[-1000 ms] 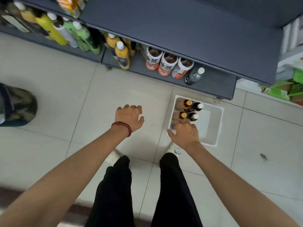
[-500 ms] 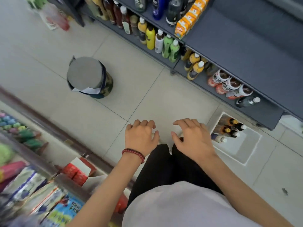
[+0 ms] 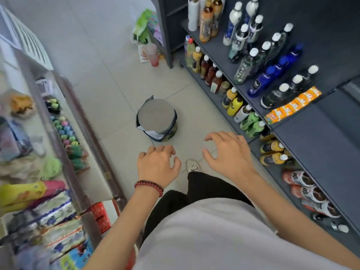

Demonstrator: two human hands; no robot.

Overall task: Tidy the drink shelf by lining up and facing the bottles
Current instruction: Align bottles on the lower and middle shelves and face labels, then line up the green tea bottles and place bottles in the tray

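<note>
Standing white-capped bottles [image 3: 244, 69], dark shelf [image 3: 321, 145]

Dark grey metal shelving [image 3: 321, 145] runs down the right of the frame, plastic drink bottles [image 3: 263, 80] standing on it; round grey-topped stool [image 3: 156, 117] sits centre, glass-fronted counter [image 3: 29, 137] along the left.

A small shop. From one to four o'clock, dark grey shelves [image 3: 321, 152] carry drink bottles [image 3: 263, 82] grouped in rows by kind, with a strip of orange packets [image 3: 292, 105] on one edge. At nine o'clock stands a glass display counter [image 3: 87, 123] stocked with colourful packaged goods [image 3: 58, 221]. A tiled floor [image 3: 116, 75] forms the narrow aisle between them.
</note>
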